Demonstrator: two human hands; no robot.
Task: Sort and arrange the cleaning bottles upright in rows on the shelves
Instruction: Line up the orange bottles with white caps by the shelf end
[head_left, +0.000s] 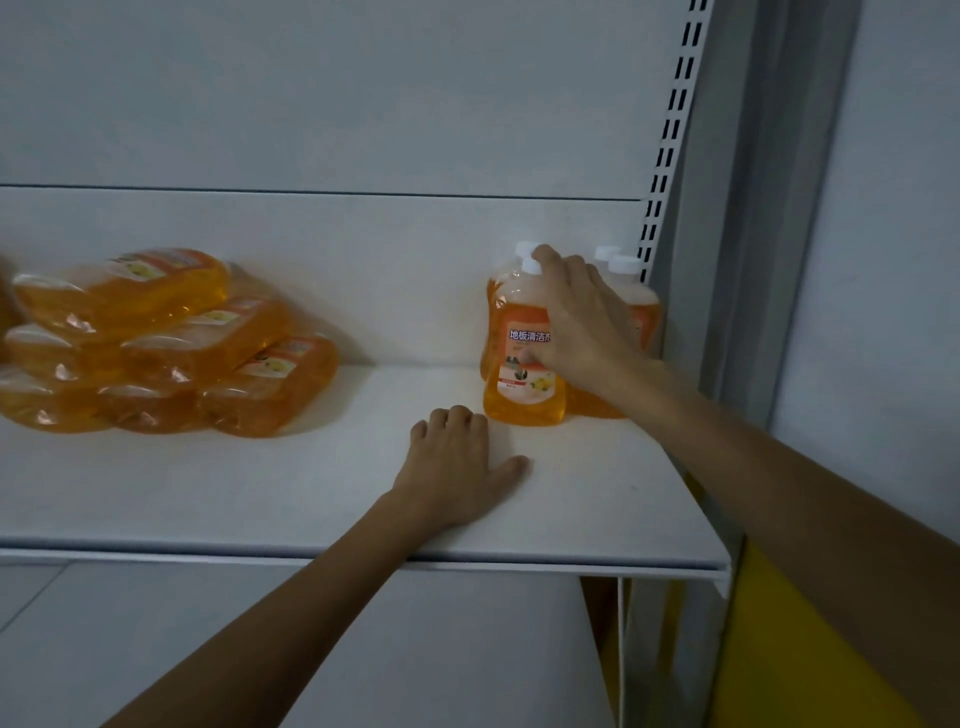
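Bottle (522, 395) in your right hand (582, 317), fingers (544, 257) curled round it (left hand (457, 462) rests loose): square it into the row (644, 317).

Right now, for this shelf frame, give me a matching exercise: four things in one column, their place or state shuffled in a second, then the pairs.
1. left hand
2. right hand
3. piled bottles
4. front bottle

A. lying on their sides, at the left
B. upright, white cap on, near the right end
C. resting on the bare shelf
D. gripping the front bottle

Pairs: 1-C, 2-D, 3-A, 4-B
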